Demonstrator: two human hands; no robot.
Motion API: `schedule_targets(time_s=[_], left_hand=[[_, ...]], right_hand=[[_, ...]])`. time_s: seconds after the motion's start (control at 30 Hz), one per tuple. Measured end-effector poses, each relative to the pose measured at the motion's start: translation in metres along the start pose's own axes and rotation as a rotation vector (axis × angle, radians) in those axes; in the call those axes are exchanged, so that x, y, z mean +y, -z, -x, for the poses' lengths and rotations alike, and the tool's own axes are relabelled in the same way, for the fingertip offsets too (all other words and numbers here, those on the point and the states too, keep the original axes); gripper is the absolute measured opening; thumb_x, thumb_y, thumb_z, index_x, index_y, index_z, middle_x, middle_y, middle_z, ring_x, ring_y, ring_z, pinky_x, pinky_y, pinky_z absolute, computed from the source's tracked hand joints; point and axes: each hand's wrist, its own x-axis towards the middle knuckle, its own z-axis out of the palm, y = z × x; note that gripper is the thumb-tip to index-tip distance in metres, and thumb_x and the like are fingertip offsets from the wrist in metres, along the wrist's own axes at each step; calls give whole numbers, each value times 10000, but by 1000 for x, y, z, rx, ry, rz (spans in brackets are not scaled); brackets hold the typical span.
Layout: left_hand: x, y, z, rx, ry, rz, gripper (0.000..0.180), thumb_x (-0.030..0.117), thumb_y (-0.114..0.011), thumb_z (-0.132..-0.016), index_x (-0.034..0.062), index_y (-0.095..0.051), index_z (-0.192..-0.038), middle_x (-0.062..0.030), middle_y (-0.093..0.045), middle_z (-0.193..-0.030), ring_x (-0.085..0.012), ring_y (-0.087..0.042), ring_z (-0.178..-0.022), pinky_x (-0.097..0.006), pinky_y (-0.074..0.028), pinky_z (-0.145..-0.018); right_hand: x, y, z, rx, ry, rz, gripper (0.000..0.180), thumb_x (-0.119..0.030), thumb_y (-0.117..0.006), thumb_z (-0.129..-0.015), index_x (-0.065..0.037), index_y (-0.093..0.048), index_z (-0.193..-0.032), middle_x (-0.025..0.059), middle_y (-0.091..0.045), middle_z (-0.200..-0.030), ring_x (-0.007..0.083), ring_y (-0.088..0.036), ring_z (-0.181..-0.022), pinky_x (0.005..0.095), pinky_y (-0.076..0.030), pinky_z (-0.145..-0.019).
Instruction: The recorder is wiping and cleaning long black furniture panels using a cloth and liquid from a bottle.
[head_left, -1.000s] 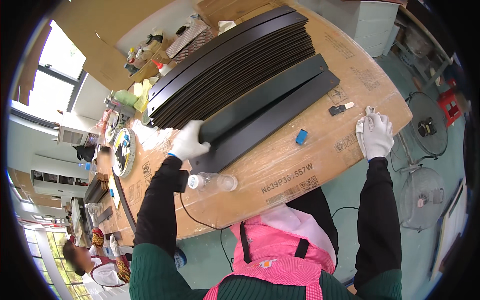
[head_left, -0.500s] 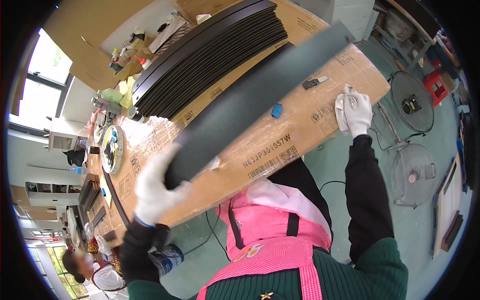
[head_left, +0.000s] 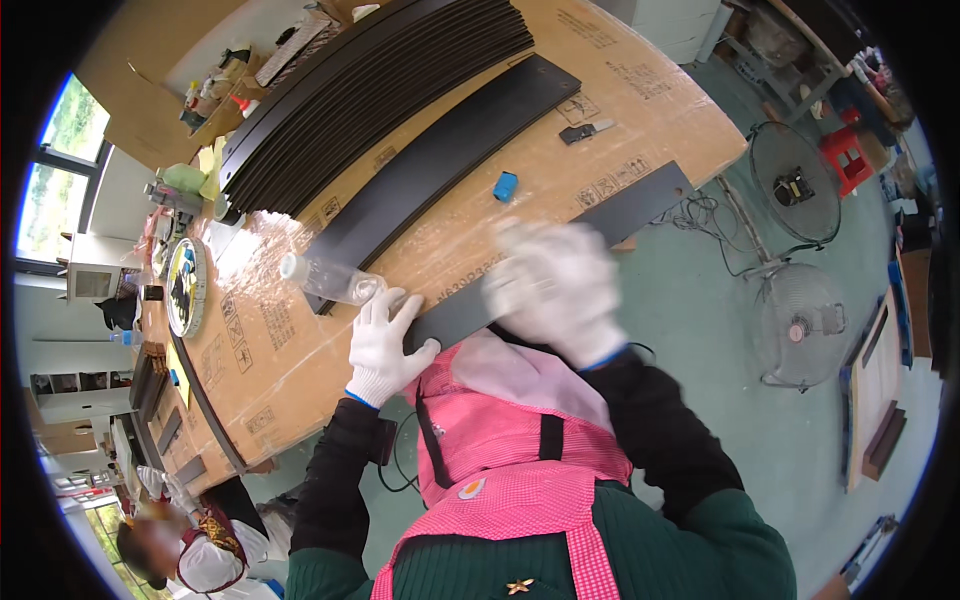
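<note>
1. L hand (head_left: 388, 345), in white knit, was clamped on left end of long flat dk strip (head_left: 640, 205), ctr of frame, slanting up right.
2. R hand (head_left: 560, 288), also white knit, blurred over strip's mid; couldn't tell grip.
3. Clear plastic bottle (head_left: 335, 279) lay on side by L hand.
4. Curved dk stack (head_left: 375, 95) sat upper ctr-left on brown cardbd (head_left: 290, 335).

On my feed, a cardboard-covered table (head_left: 660, 112) carries a blue block (head_left: 505, 186); left of it lie a black panel (head_left: 440, 160), a panel stack (head_left: 370, 110) and a clear bottle (head_left: 335, 278), right a black-handled tool (head_left: 577, 133), nearer a black strip (head_left: 640, 205).
</note>
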Motion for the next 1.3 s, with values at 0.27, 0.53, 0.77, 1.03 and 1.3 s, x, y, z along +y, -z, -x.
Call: schedule_targets(time_s=[0.27,0.53,0.77,1.03,1.3], left_hand=[[6,-17,14,8,5,44,898,397,-917,-661,91,-600,-1443,-130,-615,-1322,-347,-592,-1206,-479,-483,-1041],[13,-21,3,-12,26,95,855,396,-923,-644,78,-654,-1390,-133,-618,-1256,-350,-597,-1162,-471,-502,-1013],[4,-23,12,7,58,82,844,366,-938,-621,64,-680,-1366,-132,-620,-1189,-353,-602,-1104,-461,-517,-964],[11,-22,2,8,34,107,831,378,-911,-640,77,-662,-1374,-136,-621,-1167,-355,-594,-1105,-467,-496,-980],[31,-31,-23,77,3,135,761,433,-878,-714,93,-647,-1354,-151,-615,-1149,-366,-588,-1102,-473,-493,-971]], right_hand=[[55,15,-55,-590,-189,519,216,-252,-584,-866,-156,-765,-936,165,-750,-892,355,-746,-839,488,-621,-754],[187,45,-76,-201,-315,972,212,-270,-629,-938,-111,-756,-998,134,-710,-953,360,-714,-843,525,-592,-711],[28,-4,-48,-760,-170,263,230,-261,-605,-915,-104,-747,-1005,175,-739,-1022,384,-740,-963,513,-610,-811],[306,145,-132,-472,-497,1007,331,-329,-591,-973,-50,-755,-1045,242,-738,-1125,428,-735,-1026,487,-604,-928],[191,44,-82,-338,-216,835,327,-375,-568,-1036,-78,-669,-1129,173,-673,-1163,375,-658,-1083,487,-551,-931]])
